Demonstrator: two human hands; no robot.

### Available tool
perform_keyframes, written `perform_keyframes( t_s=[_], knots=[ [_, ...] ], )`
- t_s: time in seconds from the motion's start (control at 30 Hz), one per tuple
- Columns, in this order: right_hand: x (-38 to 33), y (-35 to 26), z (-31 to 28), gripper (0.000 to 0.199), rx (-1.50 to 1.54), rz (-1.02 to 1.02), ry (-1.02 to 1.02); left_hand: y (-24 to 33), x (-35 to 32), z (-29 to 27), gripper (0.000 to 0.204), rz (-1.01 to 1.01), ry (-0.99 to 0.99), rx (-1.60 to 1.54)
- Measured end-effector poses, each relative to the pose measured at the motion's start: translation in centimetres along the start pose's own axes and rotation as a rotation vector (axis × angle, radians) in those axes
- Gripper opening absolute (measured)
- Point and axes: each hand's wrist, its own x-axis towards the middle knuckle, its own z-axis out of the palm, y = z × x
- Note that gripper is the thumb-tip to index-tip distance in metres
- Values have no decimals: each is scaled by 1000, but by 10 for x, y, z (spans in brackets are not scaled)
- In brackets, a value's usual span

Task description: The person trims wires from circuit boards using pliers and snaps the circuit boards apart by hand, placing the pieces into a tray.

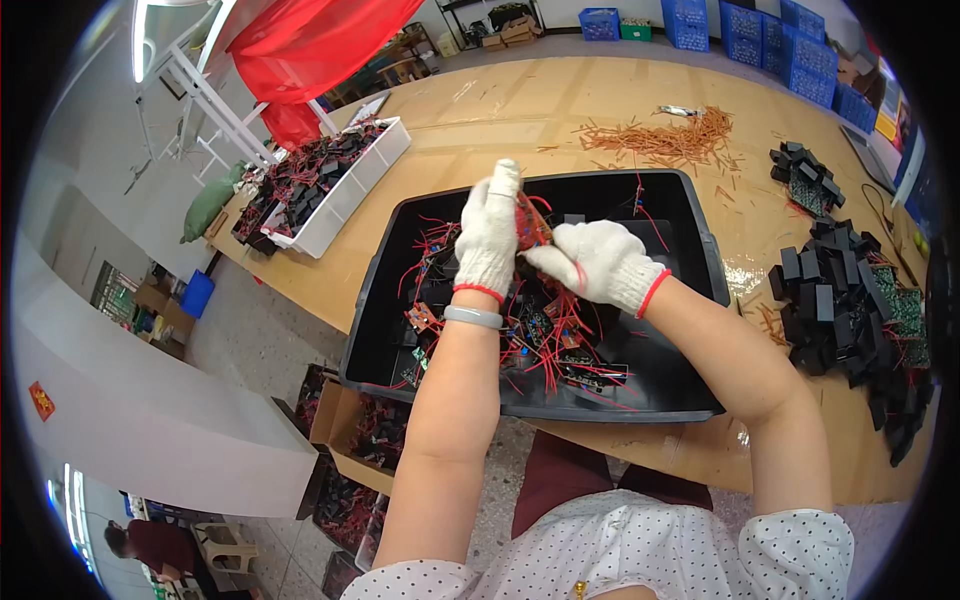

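White knit gloves with red cuffs cover both my hands, above a black plastic tub (pixel 652 368). My left hand (pixel 488 232) is closed on an orange-brown circuit board (pixel 532 224) with red wires, gripping its left side. Close against the board's right edge is my right hand (pixel 598 262), its fingers curled and the thumb near the lower corner. What the right fingers pinch is hidden. Below the hands, a tangle of small circuit boards with red wires (pixel 548 345) lies in the tub, mostly toward its left and middle.
Orange-brown strips (pixel 680 140) are heaped beyond the tub. Black block-shaped parts with green boards (pixel 835 295) are piled at right. A white bin (pixel 345 195) of wired parts stands far left; a cardboard box (pixel 350 460) sits on the floor. A person (pixel 165 550) is at lower left.
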Motion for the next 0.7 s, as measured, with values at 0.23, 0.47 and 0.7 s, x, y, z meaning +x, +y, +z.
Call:
perform_keyframes(
  t_s=[0.23,0.47,0.7],
  knots=[
    [8,-21,-19,55,-212,-195,-375,-1,-6,-1,41,-42,43,-81],
    [12,-24,-26,54,-247,-170,-497,-1,-10,5,38,-130,-16,-146],
    [-6,-18,-16,53,-149,-28,-133,2,-17,8,41,-100,83,-62]
  ],
)
